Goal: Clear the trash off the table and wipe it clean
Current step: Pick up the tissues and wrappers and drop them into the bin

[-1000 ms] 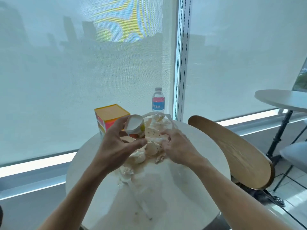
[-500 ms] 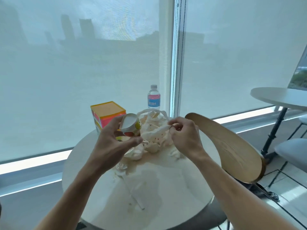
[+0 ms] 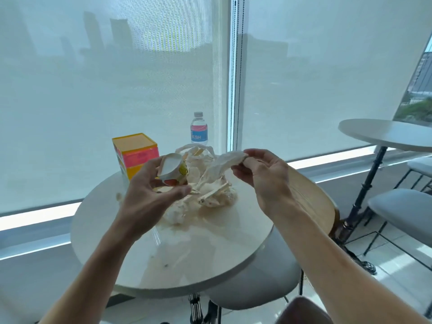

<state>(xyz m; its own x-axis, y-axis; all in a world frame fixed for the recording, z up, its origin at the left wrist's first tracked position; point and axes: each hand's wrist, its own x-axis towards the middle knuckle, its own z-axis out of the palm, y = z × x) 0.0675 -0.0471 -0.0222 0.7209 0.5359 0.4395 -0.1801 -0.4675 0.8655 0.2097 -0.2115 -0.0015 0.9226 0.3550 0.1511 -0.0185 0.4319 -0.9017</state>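
Observation:
My left hand (image 3: 149, 190) grips a crushed white paper cup (image 3: 172, 168) with a yellow and red print, held above the round white table (image 3: 203, 256). My right hand (image 3: 261, 171) pinches the handle of a thin white plastic bag (image 3: 222, 166) and holds it lifted over the pile. Crumpled tissues and paper scraps (image 3: 205, 197) lie heaped under both hands at the table's middle. A brownish spill stain (image 3: 210, 220) spreads around the heap.
An orange and pink box (image 3: 136, 154) and a water bottle (image 3: 199, 129) stand at the table's far edge by the window blinds. A wooden chair back (image 3: 313, 199) leans at the table's right. A second table (image 3: 385, 134) and grey seats are further right.
My right hand has pulled the bag's handle up and to the right out of the heap. My left hand has lifted the cup slightly. The view has shifted back.

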